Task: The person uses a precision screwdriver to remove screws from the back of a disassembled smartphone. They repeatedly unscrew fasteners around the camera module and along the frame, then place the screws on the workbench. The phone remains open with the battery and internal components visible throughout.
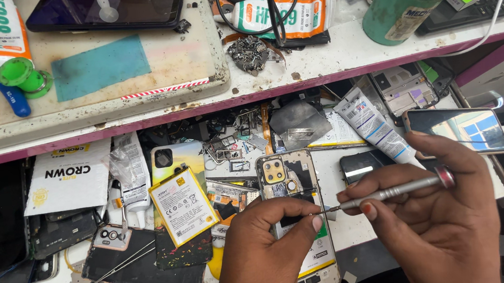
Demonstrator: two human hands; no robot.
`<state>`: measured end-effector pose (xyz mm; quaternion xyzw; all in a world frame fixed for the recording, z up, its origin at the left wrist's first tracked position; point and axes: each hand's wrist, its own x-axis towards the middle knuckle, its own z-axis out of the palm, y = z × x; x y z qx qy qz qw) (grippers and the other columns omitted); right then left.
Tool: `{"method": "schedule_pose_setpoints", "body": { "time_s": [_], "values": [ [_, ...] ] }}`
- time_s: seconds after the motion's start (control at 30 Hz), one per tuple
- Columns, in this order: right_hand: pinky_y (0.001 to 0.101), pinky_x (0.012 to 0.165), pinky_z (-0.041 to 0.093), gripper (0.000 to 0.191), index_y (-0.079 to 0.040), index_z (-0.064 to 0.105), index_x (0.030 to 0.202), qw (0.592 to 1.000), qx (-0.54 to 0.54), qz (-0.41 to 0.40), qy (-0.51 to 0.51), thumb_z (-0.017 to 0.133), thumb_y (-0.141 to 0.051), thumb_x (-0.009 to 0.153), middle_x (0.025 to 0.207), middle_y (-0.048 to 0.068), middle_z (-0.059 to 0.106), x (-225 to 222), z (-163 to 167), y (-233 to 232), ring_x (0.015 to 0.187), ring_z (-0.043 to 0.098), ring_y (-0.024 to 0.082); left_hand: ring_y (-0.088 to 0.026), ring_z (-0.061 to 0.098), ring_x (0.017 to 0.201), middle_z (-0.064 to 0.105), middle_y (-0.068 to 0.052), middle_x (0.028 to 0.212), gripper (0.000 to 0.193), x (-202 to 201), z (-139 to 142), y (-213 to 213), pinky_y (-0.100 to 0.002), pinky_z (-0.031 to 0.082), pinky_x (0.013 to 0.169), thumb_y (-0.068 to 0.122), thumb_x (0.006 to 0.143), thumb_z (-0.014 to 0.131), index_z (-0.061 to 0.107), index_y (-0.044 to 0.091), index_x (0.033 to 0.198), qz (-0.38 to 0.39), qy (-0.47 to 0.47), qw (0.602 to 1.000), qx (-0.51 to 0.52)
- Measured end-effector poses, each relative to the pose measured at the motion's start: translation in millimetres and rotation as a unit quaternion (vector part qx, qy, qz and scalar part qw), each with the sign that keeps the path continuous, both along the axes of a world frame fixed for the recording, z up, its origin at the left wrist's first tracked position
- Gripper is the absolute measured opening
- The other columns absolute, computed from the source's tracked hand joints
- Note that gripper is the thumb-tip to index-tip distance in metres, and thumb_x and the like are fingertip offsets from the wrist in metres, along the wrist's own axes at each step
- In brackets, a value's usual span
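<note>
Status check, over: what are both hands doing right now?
Left hand steadies opened phone. Right hand holds screwdriver, tip on phone's middle. Loose battery lies left, clear.

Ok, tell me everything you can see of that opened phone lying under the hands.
The opened phone with its back cover off lies flat, lengthwise toward the camera, on the cluttered white lower shelf. At its far end sits a gold-framed camera block; below that, dark boards and a white-and-green battery show. The left hand steadies its middle from the left edge. The right hand holds a slim silver screwdriver whose tip meets the phone's interior.
</note>
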<state>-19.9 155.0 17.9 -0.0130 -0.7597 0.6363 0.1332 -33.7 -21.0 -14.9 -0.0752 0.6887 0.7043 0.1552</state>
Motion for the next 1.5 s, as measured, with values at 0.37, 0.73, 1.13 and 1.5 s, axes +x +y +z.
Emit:
{"method": "schedule_pose_setpoints", "body": {
  "time_s": [0.37, 0.73, 1.13, 1.5],
  "values": [
    [0.0375, 0.086, 0.064, 0.085, -0.008, 0.023, 0.153, 1.000, 0.010, 0.018, -0.002, 0.062, 0.017, 0.082, 0.097, 0.024, 0.073, 0.1, -5.4, 1.4, 0.096, 0.078, 0.029, -0.012, 0.074, 0.091, 0.081, -0.009, 0.092, 0.021, 1.1, 1.3, 5.0, -0.029, 0.058, 0.083, 0.014, 0.087, 0.072, 0.082, 0.004, 0.103, 0.018, 0.021, 0.999, 0.042],
    [0.0447, 0.097, 0.065, 0.078, -0.006, 0.015, 0.151, 0.996, 0.036, -0.048, 0.060, 0.055, 0.015, 0.088, 0.101, 0.026, 0.070, 0.1, 9.6, -10.2, 0.101, 0.076, 0.033, -0.019, 0.072, 0.098, 0.078, -0.009, 0.092, 0.014, 9.6, -13.9, 5.4, -0.041, 0.039, 0.109, 0.017, 0.083, 0.073, 0.082, 0.009, 0.090, -0.105, 0.092, 0.990, -0.035],
    [0.0456, 0.097, 0.065, 0.079, -0.007, 0.018, 0.151, 0.997, -0.015, -0.030, 0.073, 0.058, 0.016, 0.087, 0.099, 0.025, 0.070, 1.2, 5.1, -15.8, 0.099, 0.076, 0.031, -0.020, 0.072, 0.095, 0.077, -0.009, 0.085, 0.014, 7.8, -6.8, 6.7, -0.034, 0.054, 0.095, 0.019, 0.080, 0.075, 0.082, 0.012, 0.089, -0.180, 0.025, 0.983, -0.025],
    [0.0457, 0.098, 0.066, 0.077, -0.008, 0.021, 0.153, 0.998, 0.016, -0.023, 0.049, 0.059, 0.016, 0.090, 0.101, 0.026, 0.071, 2.2, -2.6, -11.7, 0.102, 0.077, 0.033, -0.020, 0.074, 0.098, 0.075, -0.013, 0.093, 0.015, 8.3, -2.6, 4.7, -0.034, 0.055, 0.093, 0.019, 0.081, 0.076, 0.082, 0.009, 0.090, -0.200, 0.018, 0.980, 0.003]
  ]
}}
